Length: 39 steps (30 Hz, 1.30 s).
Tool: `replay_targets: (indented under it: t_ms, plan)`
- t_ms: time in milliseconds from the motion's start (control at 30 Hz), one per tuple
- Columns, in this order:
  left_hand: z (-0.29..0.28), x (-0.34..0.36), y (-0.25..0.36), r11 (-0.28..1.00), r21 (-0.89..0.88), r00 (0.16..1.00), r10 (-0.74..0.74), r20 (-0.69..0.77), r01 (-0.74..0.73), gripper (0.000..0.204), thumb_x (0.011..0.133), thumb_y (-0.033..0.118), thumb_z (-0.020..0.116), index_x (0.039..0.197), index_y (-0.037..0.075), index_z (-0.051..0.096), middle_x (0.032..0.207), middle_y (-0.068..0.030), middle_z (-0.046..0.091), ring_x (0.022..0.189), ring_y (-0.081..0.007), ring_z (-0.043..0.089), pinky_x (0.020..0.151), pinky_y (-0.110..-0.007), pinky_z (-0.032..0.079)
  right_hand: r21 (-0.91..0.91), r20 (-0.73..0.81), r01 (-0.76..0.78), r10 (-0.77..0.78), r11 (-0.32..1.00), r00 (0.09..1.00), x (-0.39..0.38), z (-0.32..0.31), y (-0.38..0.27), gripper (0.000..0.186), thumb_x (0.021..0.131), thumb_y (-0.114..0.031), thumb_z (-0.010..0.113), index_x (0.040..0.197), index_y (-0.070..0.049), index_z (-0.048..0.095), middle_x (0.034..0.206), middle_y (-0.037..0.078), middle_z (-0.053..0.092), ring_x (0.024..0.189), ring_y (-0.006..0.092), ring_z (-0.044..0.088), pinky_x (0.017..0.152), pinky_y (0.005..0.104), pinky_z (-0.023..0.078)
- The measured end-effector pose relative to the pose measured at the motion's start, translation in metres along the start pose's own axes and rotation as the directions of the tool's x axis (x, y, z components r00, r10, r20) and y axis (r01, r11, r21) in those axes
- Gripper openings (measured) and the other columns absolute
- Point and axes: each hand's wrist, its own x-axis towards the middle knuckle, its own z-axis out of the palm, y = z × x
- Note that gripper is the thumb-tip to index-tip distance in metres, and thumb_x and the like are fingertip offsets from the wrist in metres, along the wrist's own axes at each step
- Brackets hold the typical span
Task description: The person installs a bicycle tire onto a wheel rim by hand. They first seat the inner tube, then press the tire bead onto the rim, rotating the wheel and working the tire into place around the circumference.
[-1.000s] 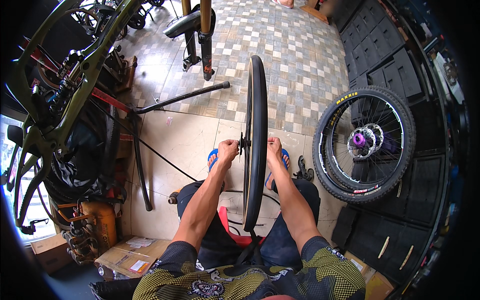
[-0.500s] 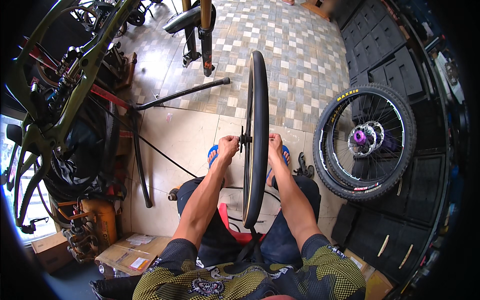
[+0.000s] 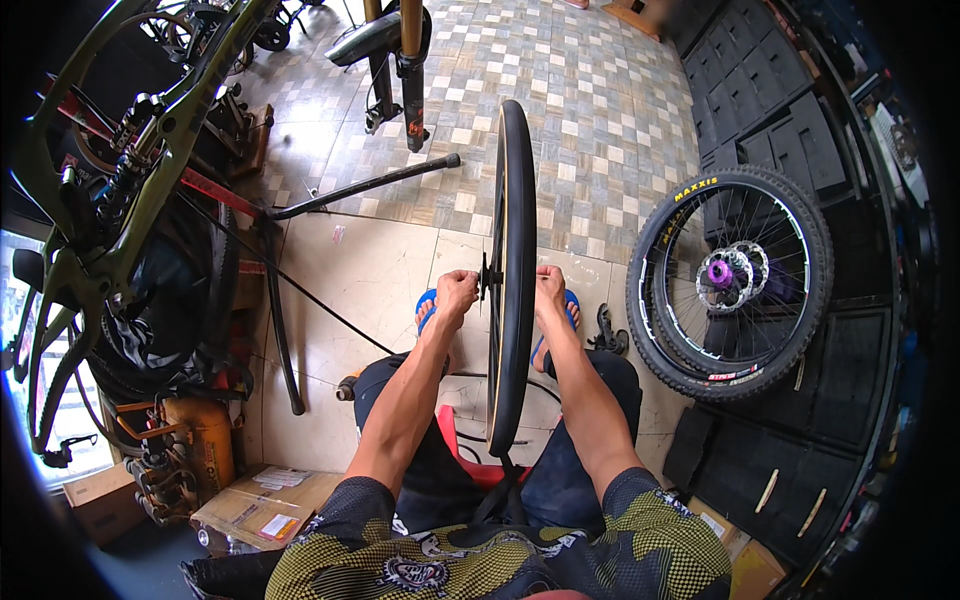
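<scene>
Currently, a slim bicycle wheel with a black rubber tyre and tan sidewall (image 3: 517,250) is standing upright between the person's knees, over the beige tiled floor (image 3: 395,265). The left hand (image 3: 458,293) is holding its fingers pressed together, seemingly pinching the axle end beside a flat dark metal disc (image 3: 484,283). The right hand (image 3: 549,293) is curling its fingers opposite; what they are gripping, I cannot tell. The wheel is probably feeling light and stiff, both axle ends offering balanced holds.
</scene>
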Motion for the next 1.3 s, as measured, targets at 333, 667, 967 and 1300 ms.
replay_targets:
  t_ms: [333, 667, 967, 1300]
  plan:
    - [0.001, -0.007, 0.008, 1.000, 0.025, 1.000, 0.010, 0.000, -0.010, 0.025, 0.099, 0.020, 0.069, 0.099, -0.004, 0.073, 0.073, -0.0044, 0.066, 0.061, -0.0122, 0.061, 0.054, -0.026, 0.051, -0.002, -0.006, 0.008, -0.008, 1.000, 1.000, 0.007, 0.000, 0.010, 0.035, 0.080, -0.005, 0.073, 0.112, -0.004, 0.059, 0.089, 0.005, 0.060, 0.077, 0.0176, 0.059, 0.067, 0.0336, 0.050]
    - [0.004, -0.009, 0.010, 1.000, -0.021, 1.000, 0.002, 0.007, -0.002, 0.024, 0.098, 0.020, 0.069, 0.098, -0.004, 0.072, 0.073, -0.0043, 0.066, 0.060, -0.0116, 0.060, 0.054, -0.026, 0.049, 0.005, -0.009, 0.016, -0.016, 1.000, 1.000, 0.009, -0.002, 0.015, 0.033, 0.081, -0.005, 0.073, 0.111, -0.004, 0.059, 0.087, 0.006, 0.060, 0.077, 0.0185, 0.060, 0.068, 0.0339, 0.050]
    - [0.005, -0.012, 0.013, 1.000, 0.000, 1.000, -0.007, 0.000, 0.007, 0.025, 0.098, 0.020, 0.070, 0.099, -0.004, 0.072, 0.073, -0.0040, 0.066, 0.061, -0.0120, 0.060, 0.054, -0.026, 0.050, 0.001, -0.015, 0.031, -0.031, 1.000, 0.999, 0.017, -0.001, 0.026, 0.033, 0.080, -0.005, 0.072, 0.110, -0.004, 0.059, 0.089, 0.007, 0.061, 0.080, 0.0192, 0.060, 0.071, 0.0343, 0.051]
    - [-0.001, -0.002, 0.002, 1.000, 0.007, 1.000, -0.013, 0.001, 0.013, 0.025, 0.098, 0.022, 0.070, 0.098, -0.004, 0.072, 0.073, -0.0040, 0.066, 0.061, -0.0120, 0.060, 0.054, -0.026, 0.050, -0.019, 0.004, -0.009, 0.009, 1.000, 1.000, 0.009, 0.002, 0.014, 0.032, 0.080, -0.007, 0.072, 0.110, -0.004, 0.060, 0.089, 0.007, 0.061, 0.079, 0.0200, 0.060, 0.071, 0.0351, 0.051]
